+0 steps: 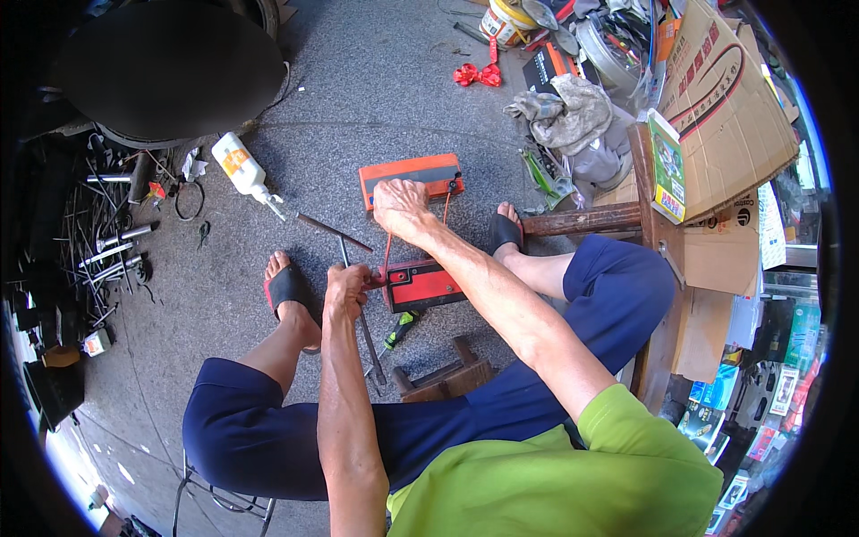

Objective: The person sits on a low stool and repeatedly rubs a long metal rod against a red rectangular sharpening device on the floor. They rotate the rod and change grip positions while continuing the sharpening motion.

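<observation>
On the floor between my feet lie two battery-like boxes: an orange and grey one (416,171) farther off and a red and black one (420,285) nearer. My right hand (401,208) is closed at the left end of the orange box, on a thin red wire (388,249) that runs down to the red box. With fingers pinched, my left hand (345,288) is at the red box's left end; what it pinches is hidden. The shaft of a T-handle wrench (370,338) passes by this hand; whether it is gripped I cannot tell.
A green and black screwdriver (402,330) lies below the red box, near a small wooden stool (447,377). Left stand a white bottle (240,165) lying tilted and several metal tools (112,246). Right are a wooden frame (586,220), grey rags (573,116) and cardboard (729,107).
</observation>
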Demonstrator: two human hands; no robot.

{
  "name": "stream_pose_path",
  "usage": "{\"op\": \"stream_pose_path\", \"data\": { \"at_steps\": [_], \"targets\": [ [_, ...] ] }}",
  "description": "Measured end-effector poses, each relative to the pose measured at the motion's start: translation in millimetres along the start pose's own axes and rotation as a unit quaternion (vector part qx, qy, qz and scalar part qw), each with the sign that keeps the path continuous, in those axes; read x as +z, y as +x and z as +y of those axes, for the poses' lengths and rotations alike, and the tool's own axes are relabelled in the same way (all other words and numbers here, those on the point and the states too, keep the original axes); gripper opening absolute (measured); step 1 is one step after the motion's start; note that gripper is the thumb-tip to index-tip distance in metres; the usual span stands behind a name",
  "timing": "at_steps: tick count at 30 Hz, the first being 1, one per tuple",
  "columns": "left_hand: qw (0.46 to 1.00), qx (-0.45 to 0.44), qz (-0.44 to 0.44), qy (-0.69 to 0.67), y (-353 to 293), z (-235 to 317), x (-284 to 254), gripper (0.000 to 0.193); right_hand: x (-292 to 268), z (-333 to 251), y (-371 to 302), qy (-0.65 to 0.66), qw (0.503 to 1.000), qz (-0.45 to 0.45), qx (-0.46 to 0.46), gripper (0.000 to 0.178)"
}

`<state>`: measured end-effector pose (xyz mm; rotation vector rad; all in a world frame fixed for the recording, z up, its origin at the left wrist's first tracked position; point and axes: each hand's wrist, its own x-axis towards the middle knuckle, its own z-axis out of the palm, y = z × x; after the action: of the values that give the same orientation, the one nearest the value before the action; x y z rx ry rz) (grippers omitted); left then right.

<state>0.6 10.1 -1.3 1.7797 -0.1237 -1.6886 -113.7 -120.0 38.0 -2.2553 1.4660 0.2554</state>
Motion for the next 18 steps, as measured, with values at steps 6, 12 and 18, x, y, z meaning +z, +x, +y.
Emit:
{"op": "stream_pose_path", "data": {
  "at_steps": [6, 12, 18],
  "targets": [
    [1.0, -0.005, -0.009, 0.026, 15.9, -8.6, -5.2, 0.011, 17.7, -0.8, -0.3, -0.024, 0.987, 0.156, 0.006, 0.019],
    [1.0, 0.008, 0.001, 0.008, 14.3, -10.1, -2.1, 0.011, 22.9, 5.2, 2.5, -0.051, 0.993, 0.108, -0.02, 0.024],
    [0.999, 0.045, 0.021, -0.009, 7.2, -11.0, 4.8, 0.029, 14.2, -27.4, -4.6, 0.012, 0.985, 0.157, -0.069, 0.034]
  ]
}}
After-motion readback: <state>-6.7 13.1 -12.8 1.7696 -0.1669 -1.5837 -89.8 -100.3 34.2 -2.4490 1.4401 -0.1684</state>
